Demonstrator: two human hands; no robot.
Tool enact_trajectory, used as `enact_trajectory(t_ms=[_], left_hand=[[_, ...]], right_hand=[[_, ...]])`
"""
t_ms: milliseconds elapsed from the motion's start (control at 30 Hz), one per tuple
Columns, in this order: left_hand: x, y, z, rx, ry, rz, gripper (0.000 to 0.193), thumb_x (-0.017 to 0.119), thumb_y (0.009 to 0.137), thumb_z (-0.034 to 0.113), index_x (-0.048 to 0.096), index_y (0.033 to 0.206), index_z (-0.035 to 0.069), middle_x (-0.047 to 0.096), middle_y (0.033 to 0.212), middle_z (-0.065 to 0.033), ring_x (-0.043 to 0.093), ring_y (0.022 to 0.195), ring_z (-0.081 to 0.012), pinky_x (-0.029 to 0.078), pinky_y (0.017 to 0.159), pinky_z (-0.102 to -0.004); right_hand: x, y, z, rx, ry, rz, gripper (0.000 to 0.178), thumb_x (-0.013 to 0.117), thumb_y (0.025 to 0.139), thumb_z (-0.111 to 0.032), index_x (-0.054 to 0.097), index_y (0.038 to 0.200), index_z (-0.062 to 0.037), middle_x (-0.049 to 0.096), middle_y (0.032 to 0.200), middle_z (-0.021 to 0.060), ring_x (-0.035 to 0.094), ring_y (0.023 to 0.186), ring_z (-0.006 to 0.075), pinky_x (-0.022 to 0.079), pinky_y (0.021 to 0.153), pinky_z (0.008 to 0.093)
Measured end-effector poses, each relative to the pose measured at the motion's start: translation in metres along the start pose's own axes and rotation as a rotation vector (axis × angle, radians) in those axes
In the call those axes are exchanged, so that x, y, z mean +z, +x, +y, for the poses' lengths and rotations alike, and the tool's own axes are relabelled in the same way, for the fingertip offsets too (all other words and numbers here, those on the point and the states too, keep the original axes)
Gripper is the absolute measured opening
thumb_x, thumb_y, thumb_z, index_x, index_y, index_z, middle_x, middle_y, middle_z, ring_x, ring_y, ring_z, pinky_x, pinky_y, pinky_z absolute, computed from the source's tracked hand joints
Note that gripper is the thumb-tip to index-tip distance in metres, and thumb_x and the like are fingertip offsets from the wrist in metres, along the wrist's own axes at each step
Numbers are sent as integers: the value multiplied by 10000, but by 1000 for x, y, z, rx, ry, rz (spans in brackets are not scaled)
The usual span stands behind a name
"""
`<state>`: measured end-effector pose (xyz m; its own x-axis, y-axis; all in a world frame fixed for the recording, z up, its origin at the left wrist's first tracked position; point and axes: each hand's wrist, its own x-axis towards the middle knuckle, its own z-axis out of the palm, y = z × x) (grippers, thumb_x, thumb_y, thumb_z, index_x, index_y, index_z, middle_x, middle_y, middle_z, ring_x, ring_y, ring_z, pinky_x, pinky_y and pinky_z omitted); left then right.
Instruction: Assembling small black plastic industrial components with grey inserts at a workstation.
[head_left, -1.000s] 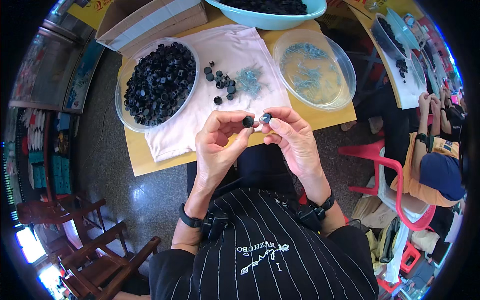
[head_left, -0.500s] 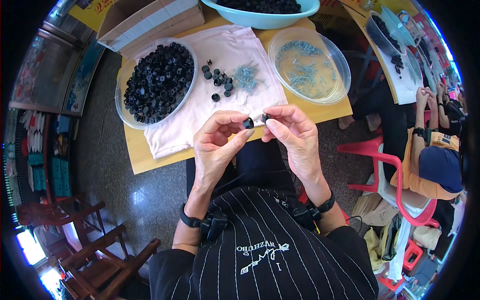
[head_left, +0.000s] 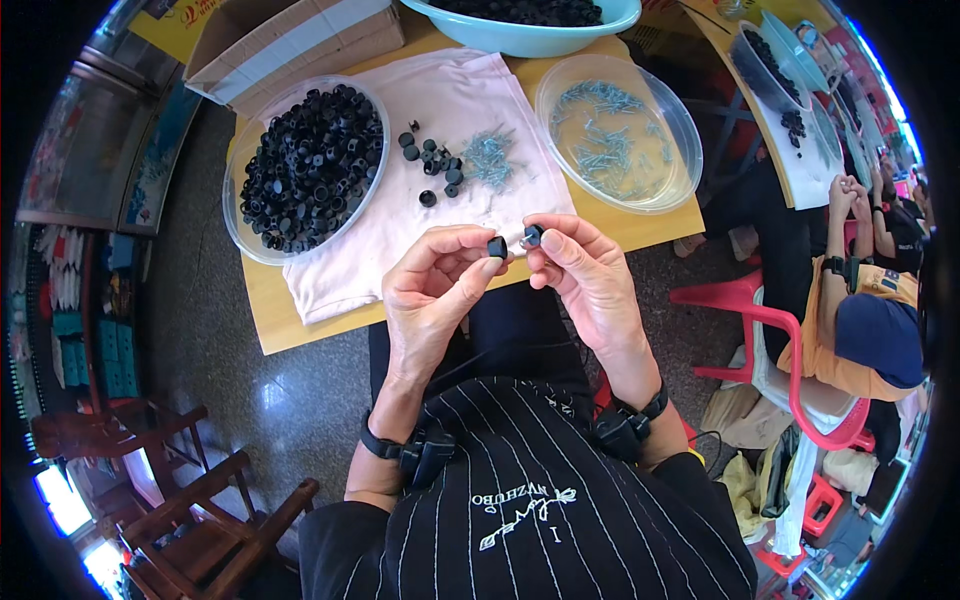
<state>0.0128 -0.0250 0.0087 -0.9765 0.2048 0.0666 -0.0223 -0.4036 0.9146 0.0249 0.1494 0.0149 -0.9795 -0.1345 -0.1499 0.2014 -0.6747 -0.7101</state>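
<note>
Locate the black cap [head_left: 497,246] at the left fingertips, over the near edge of the table [head_left: 277,325]. Pinched between thumb and forefinger of the left hand [head_left: 430,285] — digits clamped on it. Locate the black fitting [head_left: 534,236] just to the right, clamped likewise between thumb and forefinger of the right hand [head_left: 592,272].

Note the governing relation: cap directly left of fitting, separated by a narrow gap, not touching; fitting set very slightly farther from the body. For the cap, count the left hand as nearer; for the fitting, the right.

Read the cap as short and stubby, with long axis weakly marked, roughly away from the body. Direction of its hollow side: cannot tell at this size. On the fitting, observe a silvery tip [head_left: 524,242] — apparently aimed left, toward the cap, with its axis running roughly across the body.

Beyond the hands, find the pink cloth [head_left: 340,275], bearing loose black pieces [head_left: 430,160] and, just right of these, a heap of screws [head_left: 488,158]. At left, a clear tub [head_left: 248,243] full of black pieces; at right, a clear tub of screws [head_left: 640,190]. At the far side, a cardboard box [head_left: 300,55] and a turquoise basin [head_left: 520,38].
</note>
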Motion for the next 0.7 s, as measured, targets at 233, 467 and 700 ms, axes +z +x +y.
enact_trajectory(t_ms=[233, 467, 700], left_hand=[[3, 2, -4, 55, -89, 35, 229, 632, 853, -23, 566, 1072, -28, 633, 1070, -152, 658, 913, -193, 544, 853, -320], [-1, 4, -6, 98, -124, 34, 238, 596, 852, -93, 563, 1083, -46, 627, 1091, -155, 651, 958, -210, 546, 890, -335], [-3, 3, -8, 135, -60, 39, 243, 618, 833, -103, 585, 1067, -45, 615, 1111, -152, 636, 981, -197, 529, 890, -307]], right_hand=[[19, -3, -2, -235, -433, 76, 194, 632, 894, -77, 633, 1058, 28, 666, 933, 73, 644, 783, 96, 544, 719, 216], [32, -1, -7, -396, -700, 52, 171, 650, 866, -31, 624, 1014, 50, 656, 968, 107, 682, 836, 141, 558, 686, 211], [34, 0, -4, -437, -785, 68, 157, 678, 834, -19, 639, 976, 32, 665, 948, 113, 688, 817, 150, 562, 646, 221]])
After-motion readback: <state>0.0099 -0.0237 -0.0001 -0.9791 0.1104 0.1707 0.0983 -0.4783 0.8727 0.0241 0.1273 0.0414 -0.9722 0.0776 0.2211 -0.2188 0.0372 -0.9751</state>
